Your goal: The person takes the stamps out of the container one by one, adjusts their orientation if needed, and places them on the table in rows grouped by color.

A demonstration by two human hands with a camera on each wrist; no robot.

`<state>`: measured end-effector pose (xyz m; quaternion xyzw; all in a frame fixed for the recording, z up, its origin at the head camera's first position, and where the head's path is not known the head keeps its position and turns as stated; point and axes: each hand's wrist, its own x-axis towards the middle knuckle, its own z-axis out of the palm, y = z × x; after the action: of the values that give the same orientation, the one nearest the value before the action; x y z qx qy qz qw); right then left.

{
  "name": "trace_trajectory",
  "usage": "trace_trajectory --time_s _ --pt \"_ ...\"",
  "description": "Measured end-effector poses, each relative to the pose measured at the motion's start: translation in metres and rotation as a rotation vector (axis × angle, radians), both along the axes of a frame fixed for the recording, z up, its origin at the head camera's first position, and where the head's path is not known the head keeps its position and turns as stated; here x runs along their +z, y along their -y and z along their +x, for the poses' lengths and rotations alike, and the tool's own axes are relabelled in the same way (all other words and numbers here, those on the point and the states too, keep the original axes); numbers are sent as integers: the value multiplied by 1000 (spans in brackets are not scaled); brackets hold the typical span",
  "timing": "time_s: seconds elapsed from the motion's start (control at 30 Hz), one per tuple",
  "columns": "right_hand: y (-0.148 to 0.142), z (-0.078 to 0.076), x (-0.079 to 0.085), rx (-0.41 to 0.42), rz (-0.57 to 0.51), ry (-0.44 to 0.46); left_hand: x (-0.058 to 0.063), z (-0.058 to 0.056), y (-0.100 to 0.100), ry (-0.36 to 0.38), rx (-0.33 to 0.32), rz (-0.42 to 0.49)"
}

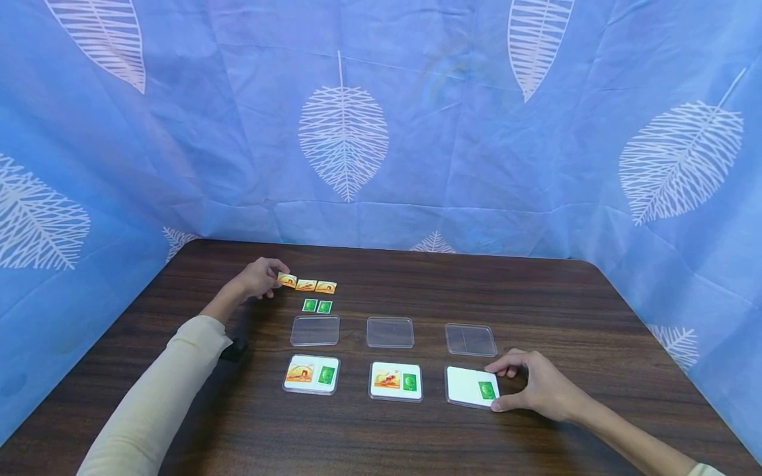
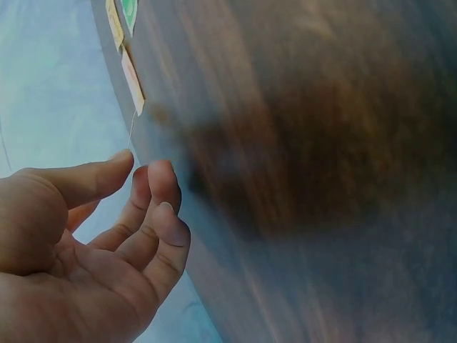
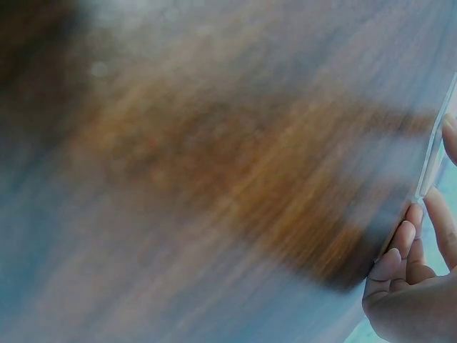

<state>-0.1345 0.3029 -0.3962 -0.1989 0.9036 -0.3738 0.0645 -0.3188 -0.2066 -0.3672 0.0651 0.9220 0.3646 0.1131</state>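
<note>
At the far left of the table, my left hand [image 1: 257, 277] pinches the leftmost orange picture stamp [image 1: 287, 280] by its left side. The left wrist view shows only a thin edge of it at the thumb tip [image 2: 123, 161]. Two more orange stamps [image 1: 316, 286] lie to its right, with two green stamps [image 1: 317, 306] nearer. My right hand [image 1: 544, 387] grips the right side of a shallow clear plastic case [image 1: 472, 386], thumb at the near corner and forefinger at the far one. That case holds a white card with one green stamp [image 1: 486, 390].
Two similar cases, the left one [image 1: 311, 391] and the middle one [image 1: 395, 398], each hold a white card with an orange and a green stamp. Behind the row lie three clear lids [image 1: 389, 332]. A blue leaf-print curtain [image 1: 417, 145] surrounds the dark wooden table [image 1: 417, 271].
</note>
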Motion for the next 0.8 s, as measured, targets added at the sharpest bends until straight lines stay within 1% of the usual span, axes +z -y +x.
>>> trace_trajectory --time_s 0.2,0.33,0.5,0.67,0.8 --pt "0 1 1 2 -3 -13 -2 -1 -1 4 -13 5" --pt "1 1 1 3 -8 -15 -4 -3 0 16 2 8" --pt "1 1 2 9 -17 -15 -5 -4 2 22 -3 8" --pt "1 1 1 12 -20 -18 -5 -5 4 20 -20 14" --pt "1 1 0 14 -22 -26 -8 -7 5 18 -16 15"
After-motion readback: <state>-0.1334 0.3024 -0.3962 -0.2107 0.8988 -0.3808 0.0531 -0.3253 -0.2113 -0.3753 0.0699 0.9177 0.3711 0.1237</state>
